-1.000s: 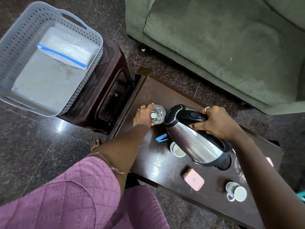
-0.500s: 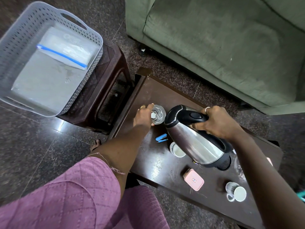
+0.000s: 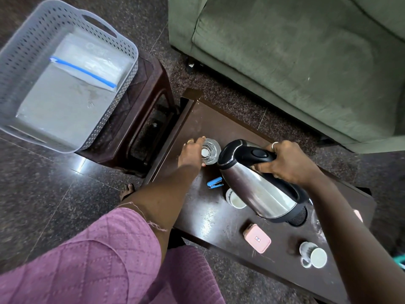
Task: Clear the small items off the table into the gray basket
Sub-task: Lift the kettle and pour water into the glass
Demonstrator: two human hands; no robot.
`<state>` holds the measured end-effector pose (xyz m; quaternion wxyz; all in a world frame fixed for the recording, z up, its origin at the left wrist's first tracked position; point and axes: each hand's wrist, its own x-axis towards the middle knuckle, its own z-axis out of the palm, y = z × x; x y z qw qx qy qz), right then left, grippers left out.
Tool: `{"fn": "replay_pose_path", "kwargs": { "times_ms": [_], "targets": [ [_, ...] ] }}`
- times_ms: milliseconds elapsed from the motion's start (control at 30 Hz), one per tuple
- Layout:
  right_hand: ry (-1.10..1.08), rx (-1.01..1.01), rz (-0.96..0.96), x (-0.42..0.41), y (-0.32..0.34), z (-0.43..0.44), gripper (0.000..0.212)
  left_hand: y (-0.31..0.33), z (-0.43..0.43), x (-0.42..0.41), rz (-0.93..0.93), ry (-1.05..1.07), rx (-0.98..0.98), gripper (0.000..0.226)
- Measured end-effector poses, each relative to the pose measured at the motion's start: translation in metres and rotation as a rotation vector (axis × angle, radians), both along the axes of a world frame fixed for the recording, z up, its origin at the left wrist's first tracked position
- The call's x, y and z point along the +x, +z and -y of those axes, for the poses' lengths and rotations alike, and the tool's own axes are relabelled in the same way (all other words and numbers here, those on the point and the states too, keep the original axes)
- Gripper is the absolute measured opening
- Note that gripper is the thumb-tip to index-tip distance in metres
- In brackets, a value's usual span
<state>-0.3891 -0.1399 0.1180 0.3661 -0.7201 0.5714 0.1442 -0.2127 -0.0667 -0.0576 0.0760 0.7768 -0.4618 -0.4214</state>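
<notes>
My left hand (image 3: 190,155) grips a clear drinking glass (image 3: 210,151) standing near the left end of the dark wooden table (image 3: 197,119). My right hand (image 3: 285,161) holds the black handle of a steel electric kettle (image 3: 258,189), tilted with its spout toward the glass. On the table lie a blue stapler (image 3: 215,183), a white cup (image 3: 235,199) half hidden under the kettle, a pink box (image 3: 256,238) and a white mug (image 3: 313,255). The gray basket (image 3: 19,47) sits on a brown stool at the upper left, with a zip bag (image 3: 87,62) inside.
A brown plastic stool (image 3: 140,106) stands between the basket and the table's left end. A green sofa (image 3: 295,58) runs along the far side. The kettle's black base (image 3: 298,216) lies under the kettle's bottom. A bare foot (image 3: 127,191) rests on the dark stone floor.
</notes>
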Motion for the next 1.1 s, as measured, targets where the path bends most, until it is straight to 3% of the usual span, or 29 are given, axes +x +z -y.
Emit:
{"fn": "replay_pose_path", "kwargs": {
  "times_ms": [1100],
  "targets": [
    [0.032, 0.008, 0.024, 0.0036, 0.0052, 0.0031, 0.016, -0.0010, -0.0014, 0.0000, -0.009, 0.017, 0.009, 0.084]
  ]
}}
